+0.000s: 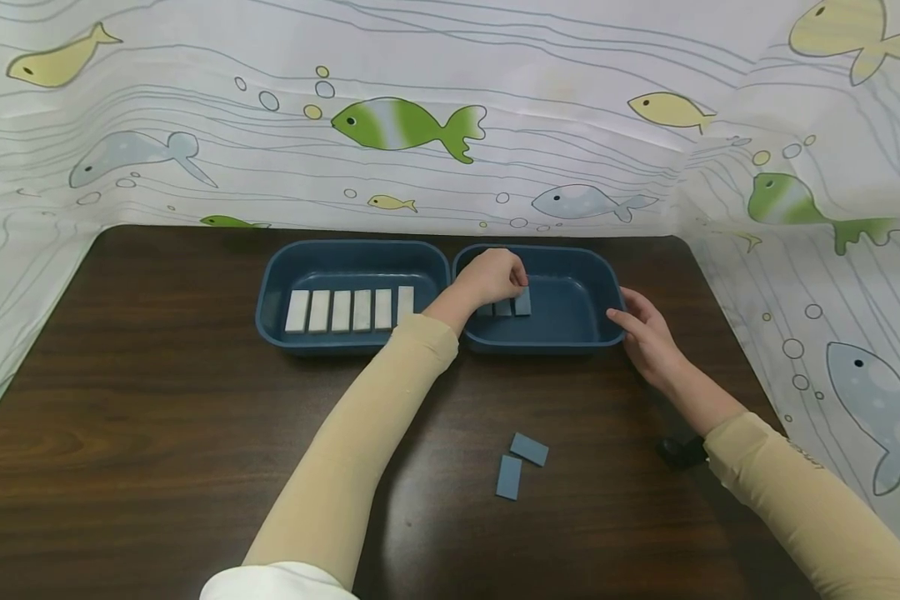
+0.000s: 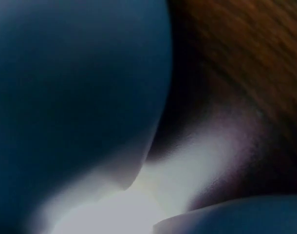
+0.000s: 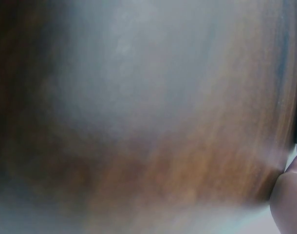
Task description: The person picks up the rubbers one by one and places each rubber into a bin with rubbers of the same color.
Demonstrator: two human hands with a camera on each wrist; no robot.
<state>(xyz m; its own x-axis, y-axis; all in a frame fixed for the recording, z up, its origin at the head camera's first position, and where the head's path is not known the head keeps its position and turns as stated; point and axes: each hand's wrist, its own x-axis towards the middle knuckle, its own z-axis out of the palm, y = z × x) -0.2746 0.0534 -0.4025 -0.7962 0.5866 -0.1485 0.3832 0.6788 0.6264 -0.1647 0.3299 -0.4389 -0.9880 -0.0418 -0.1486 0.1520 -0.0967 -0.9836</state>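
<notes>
In the head view my left hand (image 1: 492, 277) reaches over the left part of the right-hand blue tray (image 1: 562, 343). Its thumb and fingertips pinch the top end of a blue-grey tile (image 1: 522, 303). Beside that tile stand other blue-grey tiles, partly covered by the hand. My right hand (image 1: 648, 340) grips the tray's right end, thumb over the rim. Two loose blue-grey tiles, one upper (image 1: 529, 449) and one lower (image 1: 508, 477), lie on the table in front. The left wrist view shows only blurred tray walls; a fingertip (image 3: 289, 200) appears at the right wrist view's edge.
Another blue tray (image 1: 300, 342) adjoins on the left, with several white tiles (image 1: 341, 311) in a row, the last partly near my sleeve. The dark wooden table (image 1: 157, 417) ends at a fish-patterned white cloth (image 1: 270, 183) behind and at the sides.
</notes>
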